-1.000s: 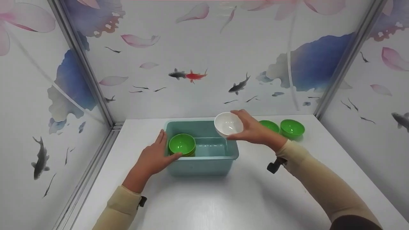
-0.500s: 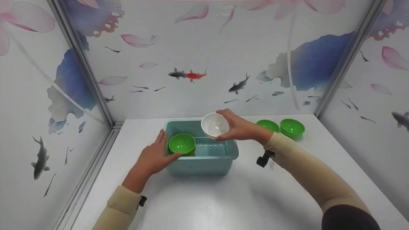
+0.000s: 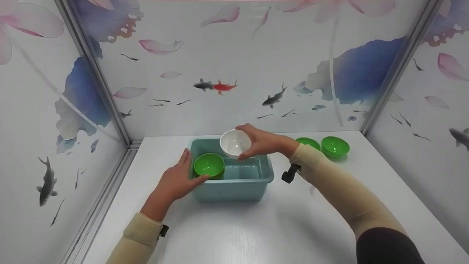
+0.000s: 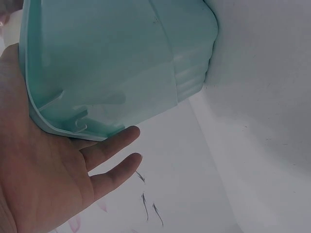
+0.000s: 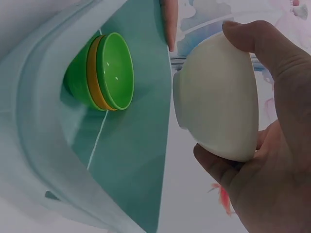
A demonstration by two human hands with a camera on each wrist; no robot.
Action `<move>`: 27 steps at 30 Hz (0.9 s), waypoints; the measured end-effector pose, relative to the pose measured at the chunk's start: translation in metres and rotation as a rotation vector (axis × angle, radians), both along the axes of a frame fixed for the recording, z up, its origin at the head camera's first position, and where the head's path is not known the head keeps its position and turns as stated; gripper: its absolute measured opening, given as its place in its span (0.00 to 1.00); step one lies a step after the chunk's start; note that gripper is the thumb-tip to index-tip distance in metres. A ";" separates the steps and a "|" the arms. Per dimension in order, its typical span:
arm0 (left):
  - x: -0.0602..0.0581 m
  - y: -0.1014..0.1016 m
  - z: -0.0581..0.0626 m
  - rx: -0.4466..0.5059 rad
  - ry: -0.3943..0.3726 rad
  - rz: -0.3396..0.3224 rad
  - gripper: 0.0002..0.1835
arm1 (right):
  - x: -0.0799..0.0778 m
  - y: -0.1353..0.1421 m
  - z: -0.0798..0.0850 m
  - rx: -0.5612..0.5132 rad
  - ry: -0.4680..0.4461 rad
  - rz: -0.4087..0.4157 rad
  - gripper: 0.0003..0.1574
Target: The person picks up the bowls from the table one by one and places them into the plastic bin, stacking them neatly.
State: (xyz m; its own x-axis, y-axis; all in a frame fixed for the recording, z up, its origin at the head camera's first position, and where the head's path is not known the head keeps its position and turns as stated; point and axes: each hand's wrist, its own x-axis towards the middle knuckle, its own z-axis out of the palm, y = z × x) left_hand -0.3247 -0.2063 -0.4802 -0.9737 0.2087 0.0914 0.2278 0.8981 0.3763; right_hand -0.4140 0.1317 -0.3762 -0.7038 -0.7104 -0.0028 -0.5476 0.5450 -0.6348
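Observation:
Over the bin, my right hand [image 3: 261,142] grips a white bowl [image 3: 235,143] near its rim, thumb on one side and fingers on the other. The bowl [image 5: 218,97] is held above the light teal plastic bin [image 3: 230,191], tilted toward the head camera. My left hand [image 3: 178,180] rests on the bin's left end with its thumb at the front rim. In the left wrist view, two straight fingers of the left hand [image 4: 53,170] spread past the bin's corner. Inside the bin's left part stands a nested stack of green and orange bowls [image 5: 116,73], green on top.
Two green bowls stand on the white table [image 3: 234,234] right of the bin: one green bowl [image 3: 335,146] in full view, another green bowl [image 3: 309,142] partly behind the right forearm. Printed wall panels [image 3: 234,55] enclose the table at the back and sides.
My right hand has carried the white bowl leftward, from above the bin's right end to above its middle, near the bowl stack. The left hand and bin have stayed put.

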 end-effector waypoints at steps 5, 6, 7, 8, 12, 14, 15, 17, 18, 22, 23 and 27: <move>0.001 0.000 0.001 -0.001 -0.002 0.000 0.72 | -0.009 -0.012 0.002 0.026 -0.010 0.061 0.68; 0.001 0.000 0.001 -0.001 -0.003 0.001 0.72 | -0.011 -0.014 0.002 0.030 -0.005 0.069 0.67; 0.002 0.001 0.001 -0.001 -0.003 0.001 0.72 | -0.013 -0.016 0.002 0.032 -0.002 0.075 0.67; 0.002 0.001 0.001 -0.001 -0.002 0.000 0.72 | -0.014 -0.018 0.002 0.035 0.001 0.078 0.68; 0.002 0.001 0.001 -0.003 0.002 -0.001 0.72 | -0.021 -0.026 0.002 0.038 0.014 0.080 0.68; 0.001 0.000 0.001 -0.002 0.012 -0.008 0.72 | -0.024 -0.029 0.002 0.042 0.020 0.076 0.67; 0.001 0.000 0.000 -0.002 0.016 -0.009 0.72 | -0.025 -0.031 0.002 0.040 0.020 0.075 0.67; 0.000 0.000 0.000 0.000 0.018 -0.010 0.72 | -0.028 -0.034 0.003 0.037 0.018 0.073 0.66; 0.000 0.000 0.000 0.002 0.021 -0.012 0.72 | -0.029 -0.036 0.003 0.036 0.019 0.073 0.66; 0.000 -0.001 0.001 0.007 0.019 -0.008 0.72 | -0.033 -0.040 0.003 0.031 0.011 0.059 0.68; 0.000 -0.001 0.001 0.008 0.018 -0.008 0.72 | -0.034 -0.041 0.003 0.030 0.010 0.057 0.68; 0.001 -0.001 0.001 0.010 0.018 -0.011 0.72 | -0.039 -0.046 0.000 0.021 -0.004 0.057 0.68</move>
